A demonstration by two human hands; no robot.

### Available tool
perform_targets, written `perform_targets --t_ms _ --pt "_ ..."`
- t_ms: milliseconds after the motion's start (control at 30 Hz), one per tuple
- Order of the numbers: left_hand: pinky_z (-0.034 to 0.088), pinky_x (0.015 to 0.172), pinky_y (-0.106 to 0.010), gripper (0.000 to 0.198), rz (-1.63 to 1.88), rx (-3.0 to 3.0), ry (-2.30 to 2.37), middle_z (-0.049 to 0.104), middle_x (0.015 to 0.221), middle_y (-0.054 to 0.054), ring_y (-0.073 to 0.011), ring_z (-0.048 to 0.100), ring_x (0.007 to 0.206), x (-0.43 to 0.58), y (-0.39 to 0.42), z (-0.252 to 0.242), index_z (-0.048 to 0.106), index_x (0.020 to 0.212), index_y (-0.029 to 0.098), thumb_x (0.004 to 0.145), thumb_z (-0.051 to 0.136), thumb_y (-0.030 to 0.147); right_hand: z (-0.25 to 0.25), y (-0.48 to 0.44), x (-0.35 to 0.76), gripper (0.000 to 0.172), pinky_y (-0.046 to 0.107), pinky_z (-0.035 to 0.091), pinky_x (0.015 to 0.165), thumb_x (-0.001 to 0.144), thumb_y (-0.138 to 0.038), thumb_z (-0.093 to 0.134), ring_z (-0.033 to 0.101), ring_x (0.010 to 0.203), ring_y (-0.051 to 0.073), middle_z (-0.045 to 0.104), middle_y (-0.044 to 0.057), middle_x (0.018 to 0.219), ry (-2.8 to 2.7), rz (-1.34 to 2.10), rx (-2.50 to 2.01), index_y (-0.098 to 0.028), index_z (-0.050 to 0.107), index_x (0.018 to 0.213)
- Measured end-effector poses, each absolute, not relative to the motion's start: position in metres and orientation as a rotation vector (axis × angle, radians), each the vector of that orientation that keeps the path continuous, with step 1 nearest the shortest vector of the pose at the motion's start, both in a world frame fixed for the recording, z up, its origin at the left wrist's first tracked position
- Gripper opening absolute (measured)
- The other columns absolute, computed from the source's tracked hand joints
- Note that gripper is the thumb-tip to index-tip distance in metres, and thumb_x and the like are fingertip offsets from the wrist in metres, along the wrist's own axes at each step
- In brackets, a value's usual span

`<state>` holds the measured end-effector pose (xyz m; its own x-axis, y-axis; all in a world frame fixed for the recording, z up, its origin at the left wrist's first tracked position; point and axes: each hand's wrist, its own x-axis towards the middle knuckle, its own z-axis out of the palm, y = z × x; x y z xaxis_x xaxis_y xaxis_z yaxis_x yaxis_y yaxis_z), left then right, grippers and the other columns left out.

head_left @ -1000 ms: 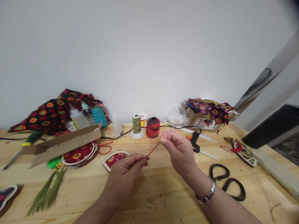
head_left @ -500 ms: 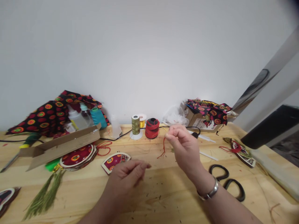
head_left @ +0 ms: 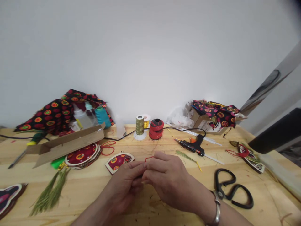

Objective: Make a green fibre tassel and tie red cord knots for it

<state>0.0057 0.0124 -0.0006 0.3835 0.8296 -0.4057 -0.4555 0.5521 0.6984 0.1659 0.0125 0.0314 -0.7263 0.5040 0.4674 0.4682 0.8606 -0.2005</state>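
My left hand (head_left: pixel 128 182) and my right hand (head_left: pixel 168 179) meet low in the middle of the view, fingertips touching. A bit of red cord (head_left: pixel 148 157) shows above the right hand's closed fingers. The left fingers are pinched against the right ones; what lies between them is hidden. Just behind my left hand lies a fan-shaped ornament (head_left: pixel 119 161) with red patterned fabric. Black-handled scissors (head_left: pixel 232 188) rest beside my right wrist.
Spools of olive thread (head_left: pixel 139 125) and red cord (head_left: pixel 156 129) stand near the wall. A glue gun (head_left: pixel 194 145), small green tassel (head_left: pixel 187 156) and boxed cloth (head_left: pixel 215 114) are right. Left are a cardboard tray (head_left: pixel 70 142), round ornaments (head_left: pixel 83 155) and a green tassel (head_left: pixel 50 191).
My right hand has come down and left to meet my left hand, bringing the red cord with it. The glue gun and small tassel are now uncovered. The view has shifted slightly.
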Motion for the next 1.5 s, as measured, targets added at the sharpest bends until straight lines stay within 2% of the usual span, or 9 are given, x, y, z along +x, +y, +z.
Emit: perform_targets --t_ms 300,467,633,800,1033,1133,1233,1367,1500 --pt "0.020 0.037 -0.014 0.017 0.914 0.520 0.885 0.039 0.047 0.008 -0.0012 0.028 0.037 0.004 0.014 -0.002 0.065 0.071 0.011 0.067 0.073 0.025 0.039 0.006 0.161 0.014 0.021 0.039 0.079 0.076 -0.009 0.053 0.053 0.085 0.011 0.063 -0.001 0.085 -2.651 0.301 -0.540 -0.018 0.063 0.079" --pt "0.029 0.041 -0.015 0.019 0.980 0.561 1.002 0.054 0.058 0.002 -0.0034 0.042 0.043 0.003 0.015 -0.005 0.067 0.074 0.011 0.067 0.073 0.027 0.043 0.003 0.157 0.010 0.019 0.039 0.070 0.077 -0.014 0.059 0.054 0.078 0.009 0.063 -0.004 0.073 -2.762 0.484 -0.456 -0.019 0.068 0.078" --pt "0.034 0.045 -0.014 0.012 1.025 0.630 1.022 0.057 0.058 0.001 -0.0042 0.047 0.047 0.003 0.017 -0.012 0.068 0.072 0.011 0.070 0.070 0.023 0.042 0.000 0.154 0.013 0.020 0.036 0.060 0.085 -0.023 0.055 0.052 0.071 0.008 0.060 -0.004 0.071 -2.906 0.523 -0.294 -0.019 0.067 0.080" --pt "0.040 0.048 -0.017 0.008 1.003 0.599 0.976 0.056 0.059 0.002 -0.0067 0.052 0.049 0.005 0.016 -0.010 0.066 0.071 0.013 0.072 0.068 0.021 0.038 0.000 0.150 0.007 0.021 0.033 0.051 0.078 -0.017 0.063 0.047 0.062 0.008 0.055 -0.006 0.066 -3.018 0.593 -0.255 -0.018 0.064 0.071" --pt "0.018 0.035 -0.012 0.013 0.965 0.565 0.950 0.051 0.056 0.004 0.0017 0.029 0.036 0.007 0.013 0.001 0.064 0.067 0.010 0.069 0.070 0.021 0.033 0.002 0.150 0.007 0.019 0.035 0.056 0.079 -0.019 0.062 0.051 0.065 0.008 0.062 -0.004 0.069 -2.923 0.778 -0.263 -0.015 0.067 0.078" --pt "0.026 0.039 -0.013 0.015 0.976 0.593 0.991 0.052 0.055 0.002 -0.0013 0.036 0.040 0.008 0.011 0.002 0.064 0.068 0.011 0.070 0.070 0.025 0.031 0.011 0.158 0.015 0.016 0.039 0.060 0.084 -0.025 0.056 0.054 0.063 0.007 0.064 -0.003 0.070 -2.626 0.909 -0.548 -0.016 0.068 0.081" --pt "0.028 0.038 -0.015 0.020 0.989 0.753 1.051 0.048 0.052 0.004 -0.0037 0.037 0.041 0.009 0.010 0.002 0.065 0.068 0.012 0.072 0.067 0.031 0.024 0.026 0.167 0.017 0.022 0.044 0.070 0.083 -0.011 0.051 0.057 0.073 0.010 0.066 0.001 0.082 -2.171 0.702 -0.932 -0.017 0.065 0.090" --pt "0.024 0.035 -0.016 0.024 0.946 0.853 1.119 0.045 0.050 0.005 -0.0036 0.033 0.037 0.009 0.011 0.001 0.067 0.070 0.013 0.071 0.066 0.036 0.013 0.041 0.173 0.052 0.031 0.045 0.084 0.078 -0.004 0.050 0.057 0.096 0.015 0.060 0.007 0.114 -2.123 0.597 -0.962 -0.022 0.045 0.127" --pt "0.023 0.034 -0.015 0.023 0.916 0.854 1.114 0.047 0.050 0.005 -0.0031 0.033 0.037 0.010 0.010 0.003 0.067 0.069 0.013 0.068 0.068 0.036 0.006 0.047 0.173 0.031 0.030 0.047 0.078 0.082 -0.014 0.052 0.061 0.085 0.016 0.068 0.006 0.091 -2.156 0.569 -1.024 -0.018 0.059 0.112"
